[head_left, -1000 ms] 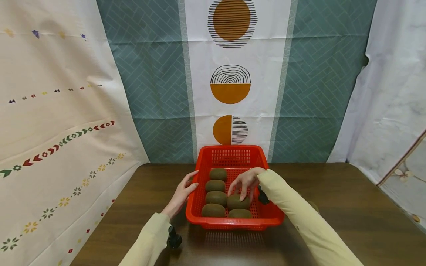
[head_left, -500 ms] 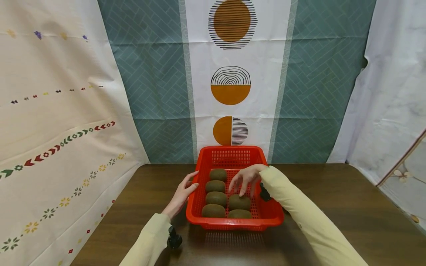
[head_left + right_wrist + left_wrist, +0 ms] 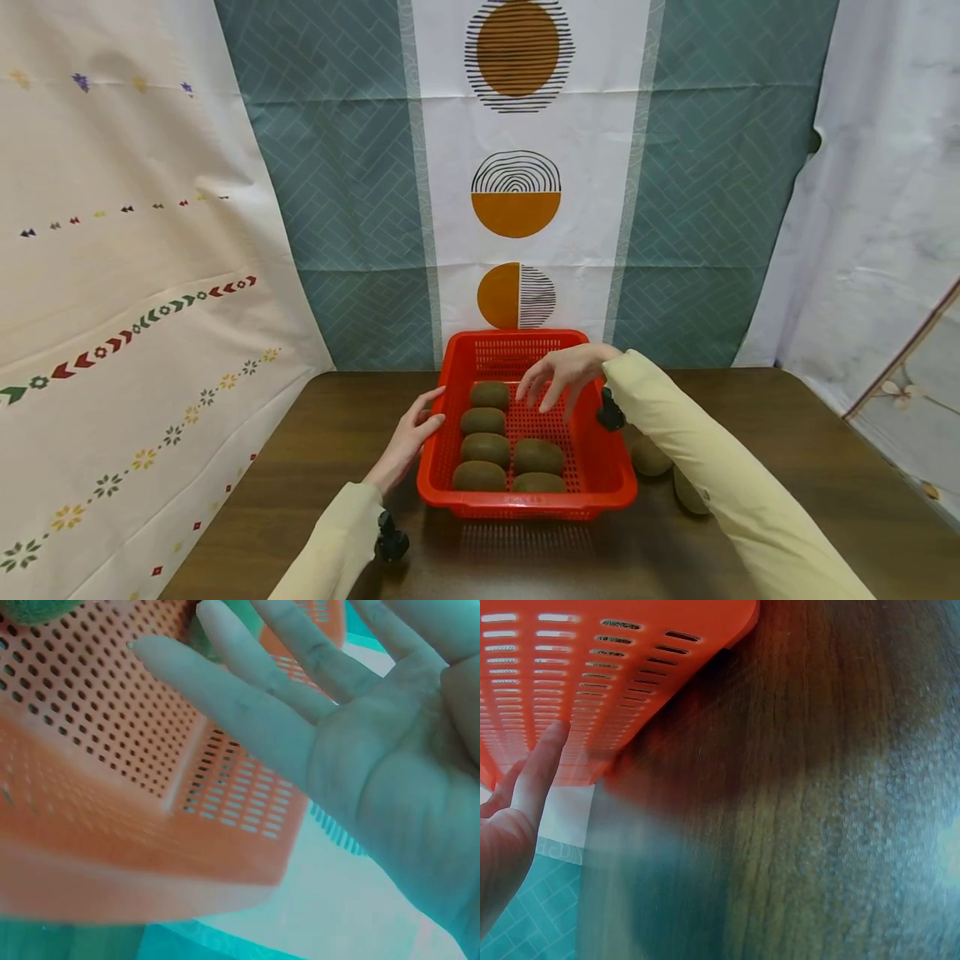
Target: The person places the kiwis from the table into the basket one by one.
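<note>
Right hand [image 3: 567,375] spread over the red basket [image 3: 528,500], left hand [image 3: 408,437] at its wall

Take the basket in the head view as a dial, twelve at the far wall. Six brown kiwis [image 3: 485,448] lie inside: four in a column from eleven down to seven o'clock, two beside its near end, around five to six. Only this view shows two more kiwis [image 3: 651,457] on the table [image 3: 322,442], outside the basket between three and four o'clock, partly covered by the right sleeve [image 3: 731,475].

The right hand hangs at one o'clock, back upward, fingers curving down and apart. The right wrist view gives what the head view hides: the palm, its fingers spread wide and holding nothing, with the perforated floor and parts of two green-tinted kiwis beyond.

The left hand sits at nine o'clock, thumb apart from the forefinger. The left wrist view adds the slotted outer wall, a straight finger laid against it. Whether the thumb hooks the rim, I cannot tell.
</note>
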Action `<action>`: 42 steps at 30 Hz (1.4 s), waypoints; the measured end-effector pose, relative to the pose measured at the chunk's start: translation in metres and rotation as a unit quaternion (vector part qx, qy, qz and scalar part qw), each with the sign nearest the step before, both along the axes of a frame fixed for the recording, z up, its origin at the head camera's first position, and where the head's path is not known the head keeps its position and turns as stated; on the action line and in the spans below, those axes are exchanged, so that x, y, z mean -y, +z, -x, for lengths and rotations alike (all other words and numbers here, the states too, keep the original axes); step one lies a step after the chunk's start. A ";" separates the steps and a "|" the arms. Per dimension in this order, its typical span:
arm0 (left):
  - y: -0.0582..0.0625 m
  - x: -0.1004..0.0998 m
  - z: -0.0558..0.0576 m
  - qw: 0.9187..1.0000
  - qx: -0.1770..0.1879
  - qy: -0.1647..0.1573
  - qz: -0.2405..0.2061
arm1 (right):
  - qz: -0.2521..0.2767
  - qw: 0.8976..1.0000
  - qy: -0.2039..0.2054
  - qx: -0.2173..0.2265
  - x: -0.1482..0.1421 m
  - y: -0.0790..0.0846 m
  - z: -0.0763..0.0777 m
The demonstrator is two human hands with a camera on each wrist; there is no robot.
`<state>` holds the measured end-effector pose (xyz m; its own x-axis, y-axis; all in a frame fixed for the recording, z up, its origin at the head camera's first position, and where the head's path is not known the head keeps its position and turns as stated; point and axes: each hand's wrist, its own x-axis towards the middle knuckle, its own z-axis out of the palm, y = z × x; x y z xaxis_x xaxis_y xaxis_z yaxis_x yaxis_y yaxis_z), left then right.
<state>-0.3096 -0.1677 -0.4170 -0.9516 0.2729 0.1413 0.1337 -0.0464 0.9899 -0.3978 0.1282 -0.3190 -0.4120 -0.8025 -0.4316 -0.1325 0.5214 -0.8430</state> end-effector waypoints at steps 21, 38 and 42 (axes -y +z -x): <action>-0.001 0.002 0.000 1.000 0.006 0.000 -0.006 | 0.047 0.998 -0.031 0.001 -0.070 0.029 -0.003; -0.002 0.001 0.001 1.000 -0.002 0.001 -0.005 | 0.040 0.998 -0.048 -0.002 -0.137 0.001 -0.011; -0.002 0.000 0.002 1.000 0.001 0.000 -0.004 | 0.026 0.999 -0.027 -0.015 -0.148 -0.011 -0.013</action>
